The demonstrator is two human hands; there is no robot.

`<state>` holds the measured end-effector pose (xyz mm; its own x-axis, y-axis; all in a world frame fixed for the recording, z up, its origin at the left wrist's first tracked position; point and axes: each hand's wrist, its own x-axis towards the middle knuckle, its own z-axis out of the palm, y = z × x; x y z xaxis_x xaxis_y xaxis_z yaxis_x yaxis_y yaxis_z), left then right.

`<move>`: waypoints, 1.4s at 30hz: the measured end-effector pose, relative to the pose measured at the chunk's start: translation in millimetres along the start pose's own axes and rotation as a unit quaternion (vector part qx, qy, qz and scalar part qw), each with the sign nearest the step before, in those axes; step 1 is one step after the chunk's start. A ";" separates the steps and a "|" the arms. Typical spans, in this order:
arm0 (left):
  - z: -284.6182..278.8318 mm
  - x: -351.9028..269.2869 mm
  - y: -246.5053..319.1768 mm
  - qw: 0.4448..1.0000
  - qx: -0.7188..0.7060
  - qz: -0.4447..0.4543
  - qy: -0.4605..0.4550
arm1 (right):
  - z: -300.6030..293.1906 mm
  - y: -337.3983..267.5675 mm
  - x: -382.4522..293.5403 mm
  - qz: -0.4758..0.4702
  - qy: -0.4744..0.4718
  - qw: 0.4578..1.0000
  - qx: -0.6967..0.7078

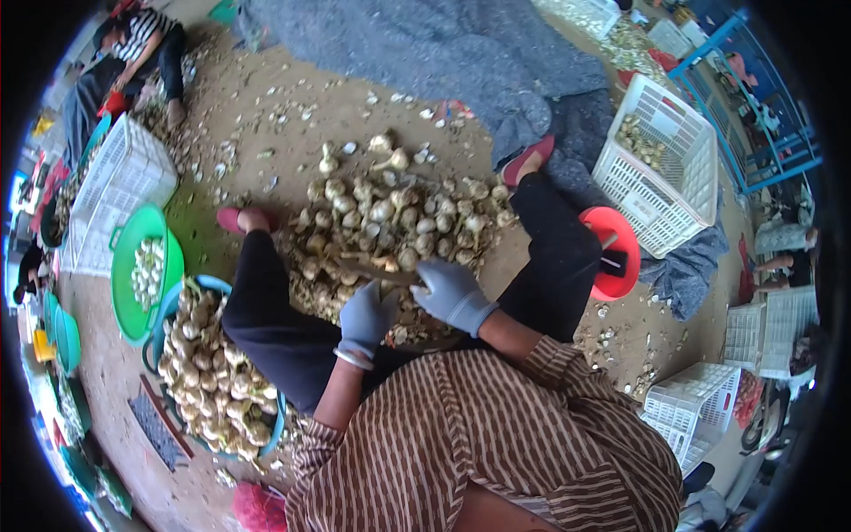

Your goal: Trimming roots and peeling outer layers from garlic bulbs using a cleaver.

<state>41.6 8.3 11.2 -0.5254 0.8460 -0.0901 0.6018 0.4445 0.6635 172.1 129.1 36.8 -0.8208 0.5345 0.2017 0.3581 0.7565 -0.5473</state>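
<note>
My left hand (pixel 369 319), in a grey-blue glove, is over the near edge of a garlic heap, its fingers bent; what lies in it is too small to tell. Close on its right, my right hand (pixel 449 292), gloved alike, is closed on the end of a knife (pixel 379 271) with a dark, flat blade pointing left over the garlic. Between my feet spreads the heap of garlic bulbs (pixel 412 219), some with short stalks, with loose skins among them. A blue tub (pixel 278 425) piled with garlic bulbs (pixel 213 372) stands by my left leg.
A green basin (pixel 176 256) of peeled cloves and a white crate (pixel 123 179) stand at left. At right are a red basin (pixel 621 286) holding a dark object and a white crate (pixel 655 213) with some garlic. Dark cloth (pixel 412 53) covers the floor ahead. A person (pixel 143 53) sits far left.
</note>
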 end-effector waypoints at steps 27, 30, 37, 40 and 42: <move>-266.8 -45.2 -250.5 0.696 0.575 -0.247 0.352 | -66.9 224.4 45.5 0.276 0.090 0.944 0.158; -255.4 32.4 -207.6 0.773 0.521 -0.114 0.343 | -71.9 257.5 50.5 0.335 0.035 0.934 0.121; -35.4 209.3 -33.6 0.963 0.183 0.198 0.031 | -104.0 235.6 75.4 0.335 0.117 0.837 0.417; 89.9 231.6 20.8 0.903 0.296 0.233 -0.206 | -85.1 245.3 54.9 0.325 0.183 0.814 0.445; 161.0 243.6 19.5 0.883 0.273 0.316 -0.214 | -81.2 232.5 52.7 0.354 0.166 0.757 0.523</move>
<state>22.2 270.4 -117.4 0.2245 0.9576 -0.1803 0.9551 -0.1796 0.2356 248.2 363.8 -13.9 -0.3687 0.8633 -0.3446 -0.0351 -0.3834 -0.9229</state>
